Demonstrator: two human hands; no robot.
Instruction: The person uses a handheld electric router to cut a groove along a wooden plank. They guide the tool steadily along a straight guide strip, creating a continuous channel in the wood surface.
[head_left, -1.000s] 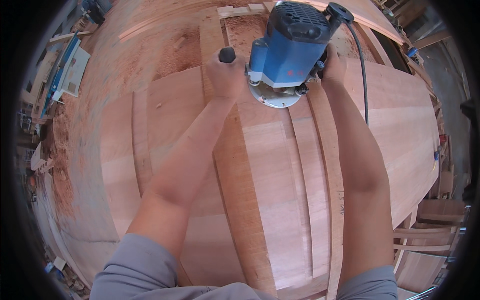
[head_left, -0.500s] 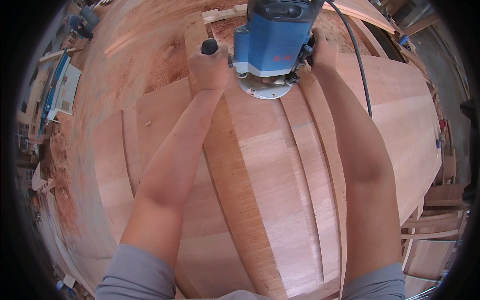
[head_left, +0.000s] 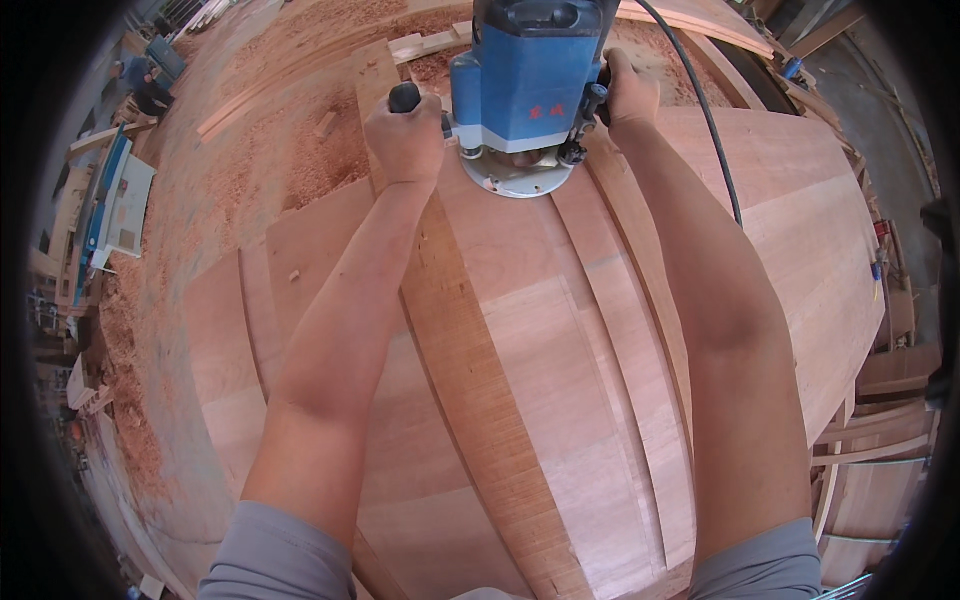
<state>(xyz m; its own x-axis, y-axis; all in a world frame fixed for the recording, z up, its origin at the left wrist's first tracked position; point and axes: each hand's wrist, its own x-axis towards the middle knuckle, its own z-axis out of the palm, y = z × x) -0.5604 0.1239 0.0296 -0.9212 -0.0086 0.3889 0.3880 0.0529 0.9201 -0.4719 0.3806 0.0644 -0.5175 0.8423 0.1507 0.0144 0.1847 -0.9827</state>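
Note:
A blue plunge router (head_left: pixel 540 85) stands upright at the far end of the wooden boards. Its round pale base plate (head_left: pixel 517 180) rests on the work between two long strips. My left hand (head_left: pixel 405 140) is wrapped round the router's black left handle, the knob end sticking out above the fist. On the other side my right hand (head_left: pixel 632 92) grips the right handle, mostly hidden behind the fingers. Under my forearms lie wide light-brown panels (head_left: pixel 545 360) with a darker long wooden strip (head_left: pixel 470 340) over them. The cutting bit cannot be made out.
A black power cord (head_left: pixel 712 120) runs from the router down along the right. Reddish sawdust (head_left: pixel 325 150) covers the floor beyond the panels. At the left stands a machine table (head_left: pixel 125 205) with a blue rail; another person (head_left: pixel 143 88) is farther back. Stacked boards (head_left: pixel 880 470) lie at the right.
Both hands and the router appear slightly farther left in the picture, and the surroundings have shifted a little as well. Both grips are the same.

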